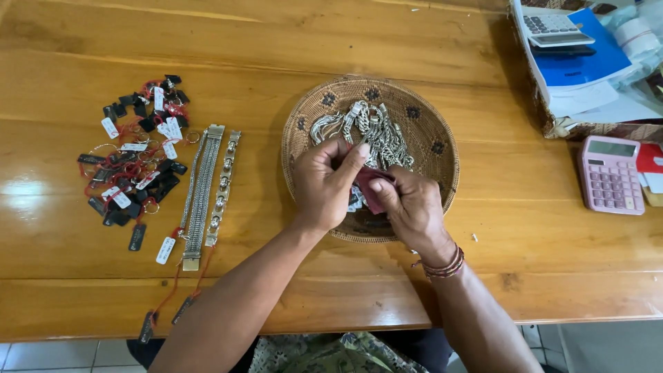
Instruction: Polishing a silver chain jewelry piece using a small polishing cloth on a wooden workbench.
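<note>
Jewellery sorting on a wooden table (276, 41), seen from above by the person doing it.

At far left lies a heap of small rings (138, 155) with red strings and black and white tags; they overlap too much to count.

Just right of the heap, two wide silver bracelets (207, 190) lie flat, side by side and lengthwise. Each has a tag on a red string trailing toward the table's near edge. These look finished and set aside.

In the middle sits one round woven basket (442, 148). A tangle of silver chain bracelets (376, 131) fills its far half; the number cannot be made out, but there are several, so most of the work appears to remain.

Both hands meet over the near half of the basket. The left hand (324, 183) has its fingers curled and pinched around one silver piece, thumb raised beside it. The right hand (414, 207), with cord bands at the wrist, is closed on a dark red cloth (373, 190) pressed to that same piece, seemingly rubbing it.

At right, one pink calculator (609, 174) lies on the table. Behind it, a woven tray (594, 128) holds papers, a blue booklet and a second, grey calculator (552, 29).
</note>
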